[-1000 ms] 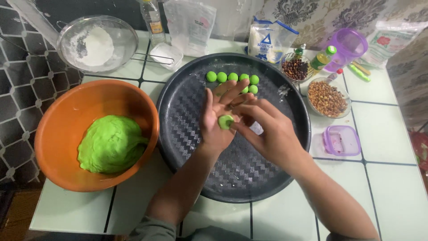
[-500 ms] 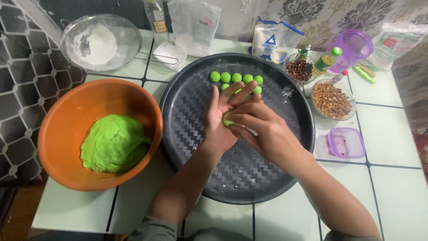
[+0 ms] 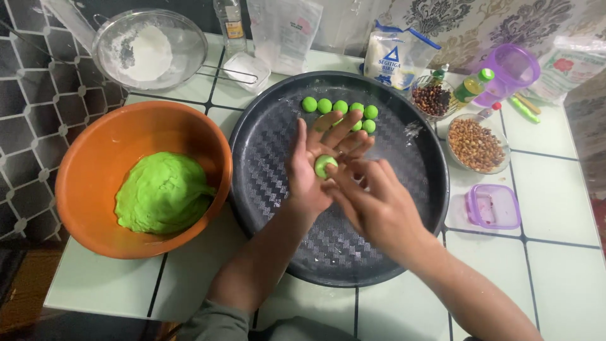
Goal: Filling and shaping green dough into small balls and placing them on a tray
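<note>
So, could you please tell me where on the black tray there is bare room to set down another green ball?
The black tray is bare left of the row of green balls, toward the orange bowl, and along its right side by the peanut dish. The middle is crowded by the left hand and right hand.

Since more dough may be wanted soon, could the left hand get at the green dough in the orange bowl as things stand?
Probably yes: the orange bowl sits uncovered beside the left hand, nothing between, but that palm carries a small dough ball.
</note>
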